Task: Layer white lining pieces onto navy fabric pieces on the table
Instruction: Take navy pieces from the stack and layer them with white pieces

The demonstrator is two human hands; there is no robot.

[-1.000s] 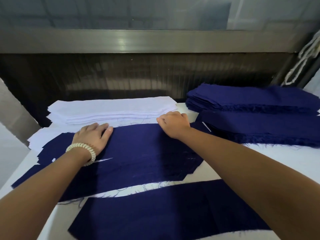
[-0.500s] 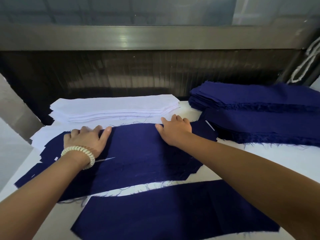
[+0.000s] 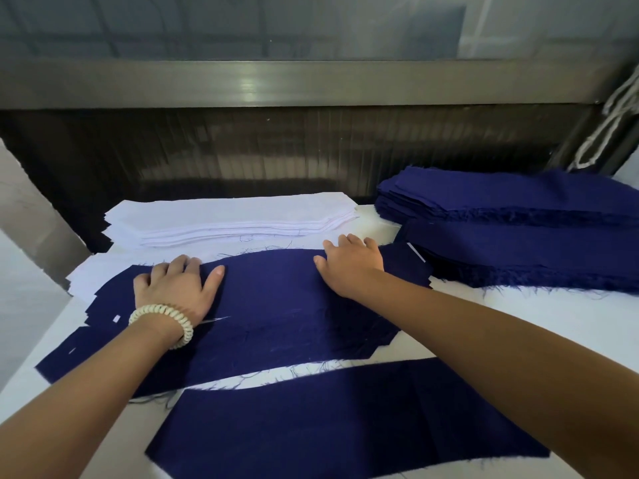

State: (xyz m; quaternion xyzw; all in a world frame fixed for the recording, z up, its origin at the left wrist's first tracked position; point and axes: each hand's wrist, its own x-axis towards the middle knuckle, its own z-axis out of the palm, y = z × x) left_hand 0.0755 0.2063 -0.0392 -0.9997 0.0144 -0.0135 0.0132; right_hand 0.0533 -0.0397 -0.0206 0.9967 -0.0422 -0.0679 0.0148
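A navy fabric piece (image 3: 273, 305) lies spread across the middle of the white table (image 3: 539, 319). My left hand (image 3: 174, 288), with a cream bracelet at the wrist, presses flat on its left part, fingers spread toward the far edge. My right hand (image 3: 349, 267) lies flat on its upper right edge. Behind the piece sits a stack of white lining pieces (image 3: 231, 219), and more white lining (image 3: 103, 271) pokes out under the navy piece's left end. A second navy piece (image 3: 328, 420) lies nearer to me.
A thick stack of navy fabric pieces (image 3: 518, 229) fills the back right of the table. A dark ribbed wall and metal rail (image 3: 276, 84) run behind the table. A white cord (image 3: 601, 129) hangs at the far right.
My left hand slid slightly left and toward me on the navy piece. My right hand's fingers went from curled at the far edge to flat on the cloth.
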